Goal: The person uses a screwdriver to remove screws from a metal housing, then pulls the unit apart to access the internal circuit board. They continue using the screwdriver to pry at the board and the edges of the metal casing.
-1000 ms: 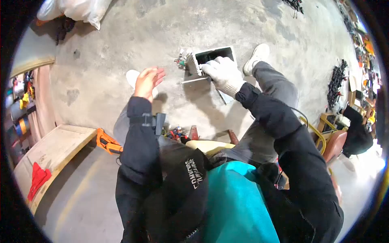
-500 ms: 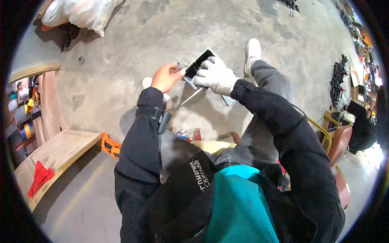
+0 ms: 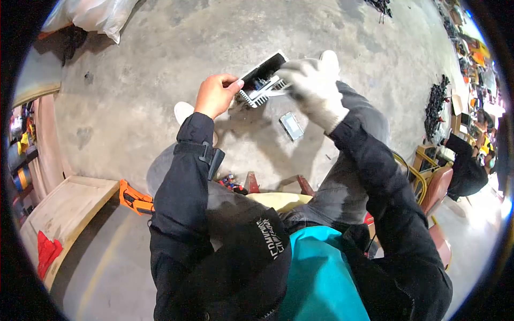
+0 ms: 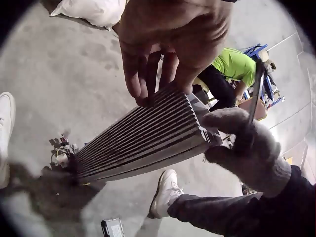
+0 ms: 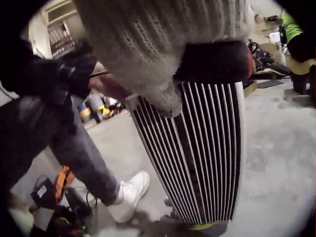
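Note:
A finned metal housing (image 3: 260, 80), open on one side with a dark inside, is held tilted between the two hands. My bare left hand (image 3: 217, 96) pinches its near-left edge; in the left wrist view the thumb and fingers of that hand (image 4: 170, 47) grip the ribbed back (image 4: 143, 136). My right hand (image 3: 316, 93), in a white knit glove, is blurred at the housing's right end. It grips a screwdriver with a dark, red-ended handle (image 5: 217, 63). One gloved finger (image 5: 169, 101) lies against the fins.
A small grey box (image 3: 292, 126) lies on the concrete floor below the housing. White shoes stand on either side. A wooden bench (image 3: 72, 200) with a red cloth (image 3: 48, 252) and an orange tool (image 3: 134, 198) are at left. Another person (image 3: 465, 168) crouches at right.
My left hand has moved right and taken hold of the housing. The housing has turned and tilted. My right hand has shifted right, and the grey box on the floor now shows fully.

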Demonstrator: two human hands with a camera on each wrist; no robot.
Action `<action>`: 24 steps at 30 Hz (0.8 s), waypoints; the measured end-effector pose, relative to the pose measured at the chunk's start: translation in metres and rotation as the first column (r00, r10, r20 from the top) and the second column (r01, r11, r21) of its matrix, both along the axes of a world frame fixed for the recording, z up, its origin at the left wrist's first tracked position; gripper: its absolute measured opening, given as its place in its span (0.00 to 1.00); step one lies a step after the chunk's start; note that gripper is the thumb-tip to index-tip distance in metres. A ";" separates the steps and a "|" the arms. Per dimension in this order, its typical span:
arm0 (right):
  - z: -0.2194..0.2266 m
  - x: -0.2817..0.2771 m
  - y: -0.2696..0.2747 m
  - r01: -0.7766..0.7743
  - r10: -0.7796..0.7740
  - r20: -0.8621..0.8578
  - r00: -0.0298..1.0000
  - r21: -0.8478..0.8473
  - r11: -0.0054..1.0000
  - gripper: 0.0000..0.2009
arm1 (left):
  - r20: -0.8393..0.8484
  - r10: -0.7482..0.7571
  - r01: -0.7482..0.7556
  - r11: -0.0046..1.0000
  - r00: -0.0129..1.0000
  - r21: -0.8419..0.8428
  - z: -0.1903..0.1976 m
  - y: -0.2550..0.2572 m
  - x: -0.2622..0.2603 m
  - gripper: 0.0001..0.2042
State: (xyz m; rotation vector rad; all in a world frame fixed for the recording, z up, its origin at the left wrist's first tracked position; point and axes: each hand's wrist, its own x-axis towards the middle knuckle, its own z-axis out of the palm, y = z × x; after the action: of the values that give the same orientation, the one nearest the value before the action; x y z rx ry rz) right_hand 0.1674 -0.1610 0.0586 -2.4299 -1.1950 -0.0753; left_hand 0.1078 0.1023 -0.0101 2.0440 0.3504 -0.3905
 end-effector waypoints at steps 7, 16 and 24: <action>-0.032 0.001 -0.014 0.793 -0.244 -0.965 0.093 -0.076 0.604 0.23 | -0.010 -0.001 0.000 1.000 1.000 -0.024 0.007 0.001 0.003 0.14; -0.042 0.012 -0.001 0.706 -0.075 -0.990 0.117 0.030 0.708 0.25 | 0.011 0.028 -0.028 0.999 1.000 -0.021 0.016 0.002 0.003 0.13; -0.035 0.013 0.002 0.580 -0.182 -0.930 0.318 0.039 0.814 0.27 | -0.062 -0.035 0.034 0.999 0.997 -0.006 0.026 -0.011 0.004 0.21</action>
State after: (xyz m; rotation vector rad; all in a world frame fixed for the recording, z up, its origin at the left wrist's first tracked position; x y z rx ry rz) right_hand 0.1805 -0.1591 0.0235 -1.8186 -0.0236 0.7373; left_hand 0.1115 0.0916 0.0163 2.0386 0.3519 -0.4766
